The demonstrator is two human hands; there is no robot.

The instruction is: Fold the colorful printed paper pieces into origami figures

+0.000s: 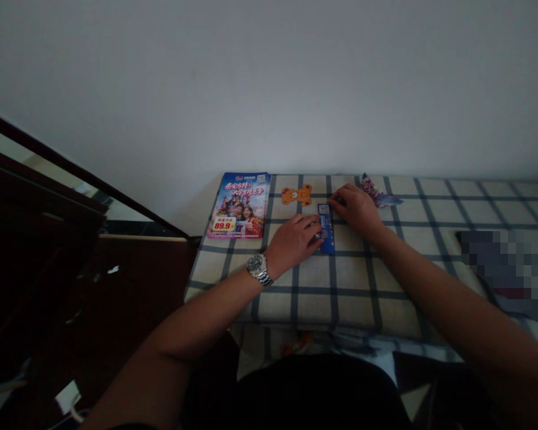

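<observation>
On the checked tablecloth, a narrow blue paper strip [326,233] with a QR code at its top lies between my hands. My left hand [293,240], with a metal watch [259,269] on the wrist, has its curled fingers on the strip's left edge. Bent fingers of my right hand [353,206] close at the strip's upper right corner; the grip itself is too small to make out fully. An orange bear cutout [296,195] lies just beyond my left hand. A folded piece of printed paper [379,194] rests beside my right hand.
Colourful printed flyers [240,206] lie at the table's left end. A dark, partly pixelated flat object [497,269] is at the right. The white wall [296,89] borders the far edge. White scraps [113,270] lie on the dark floor at left.
</observation>
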